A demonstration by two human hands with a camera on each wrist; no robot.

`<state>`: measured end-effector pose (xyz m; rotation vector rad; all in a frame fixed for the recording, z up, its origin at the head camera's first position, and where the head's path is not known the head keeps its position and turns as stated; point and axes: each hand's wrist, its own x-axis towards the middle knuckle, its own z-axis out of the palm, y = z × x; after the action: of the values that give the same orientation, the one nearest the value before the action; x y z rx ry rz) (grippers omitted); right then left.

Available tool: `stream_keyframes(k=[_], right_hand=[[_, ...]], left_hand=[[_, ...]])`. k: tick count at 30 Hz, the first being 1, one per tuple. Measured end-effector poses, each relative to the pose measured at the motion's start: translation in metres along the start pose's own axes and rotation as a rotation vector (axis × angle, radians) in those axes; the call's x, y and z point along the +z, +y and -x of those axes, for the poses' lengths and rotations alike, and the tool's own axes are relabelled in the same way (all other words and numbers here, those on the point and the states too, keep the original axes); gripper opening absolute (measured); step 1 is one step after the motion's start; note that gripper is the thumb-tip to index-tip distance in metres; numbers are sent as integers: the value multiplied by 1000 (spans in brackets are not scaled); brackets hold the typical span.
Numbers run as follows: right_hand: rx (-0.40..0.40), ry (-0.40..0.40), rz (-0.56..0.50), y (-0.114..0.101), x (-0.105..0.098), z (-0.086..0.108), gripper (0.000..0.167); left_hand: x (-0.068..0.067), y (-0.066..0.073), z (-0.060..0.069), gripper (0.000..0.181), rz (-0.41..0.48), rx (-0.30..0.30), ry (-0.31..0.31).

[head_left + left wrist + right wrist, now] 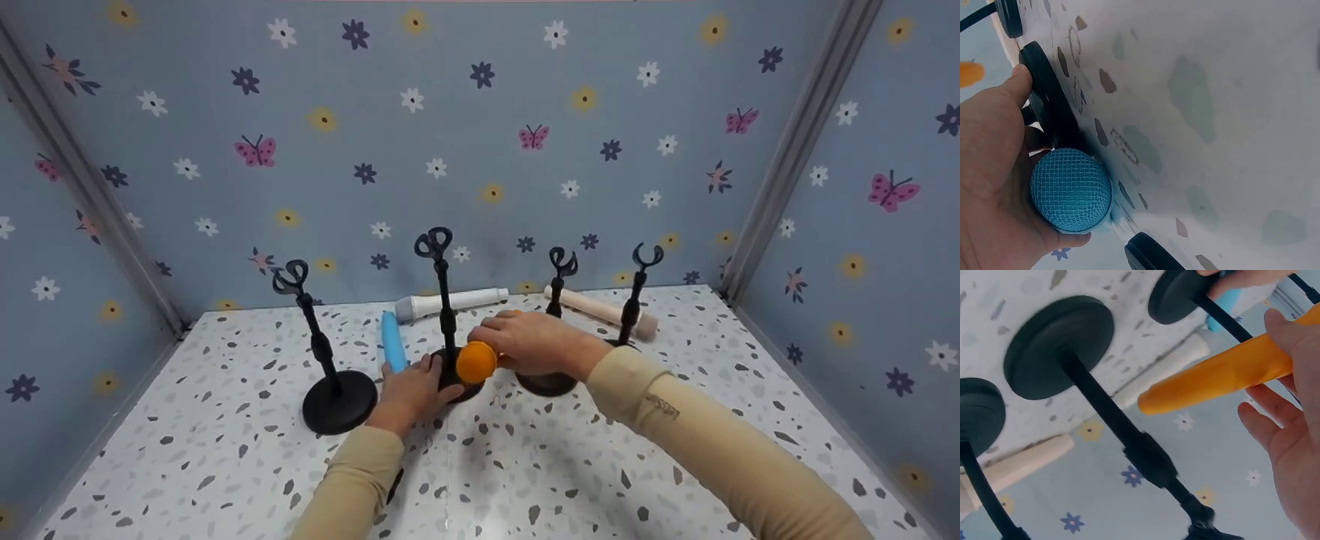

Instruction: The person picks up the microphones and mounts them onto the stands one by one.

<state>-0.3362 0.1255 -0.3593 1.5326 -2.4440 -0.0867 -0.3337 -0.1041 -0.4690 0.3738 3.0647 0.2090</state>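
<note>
My right hand (529, 341) grips an orange microphone (1213, 377), its round head facing me in the head view and its handle pointing toward the back wall. Below and left of it, my left hand (412, 394) holds the round black base of the tall microphone stand (444, 289), thumb on the base's rim. Under that palm, a blue microphone (1071, 190) lies on the table, its mesh head showing in the left wrist view. Its blue handle (393, 341) sticks out beyond the fingers. The right fingers are partly hidden behind the orange microphone.
Other black stands rise at the left (319, 345), right of centre (556, 289) and far right (634, 300). A white microphone (457, 300) and a pale pink microphone (600, 309) lie along the back wall. The speckled table (225, 450) has flowered walls around it.
</note>
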Motion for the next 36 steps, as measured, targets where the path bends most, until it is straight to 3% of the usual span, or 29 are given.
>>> stream_keyframes(k=[5, 13, 17, 22, 28, 36], right_hand=[[52, 26, -189, -1, -16, -2, 36], [208, 51, -656, -3, -22, 5, 40], [328, 29, -796, -3, -23, 10, 42], [455, -15, -870, -2, -26, 15, 48], [446, -53, -806, -1, -29, 18, 55], [443, -49, -751, 1, -22, 22, 41]], left_hand=[[2, -1, 0, 80, 1, -3, 9], [4, -1, 0, 80, -14, -2, 5], [2, -1, 0, 79, -10, 8, 2], [0, 0, -1, 80, -2, 9, -11], [-7, -1, -2, 80, -8, -3, -24], [-6, -2, -3, 80, 16, 17, -22]])
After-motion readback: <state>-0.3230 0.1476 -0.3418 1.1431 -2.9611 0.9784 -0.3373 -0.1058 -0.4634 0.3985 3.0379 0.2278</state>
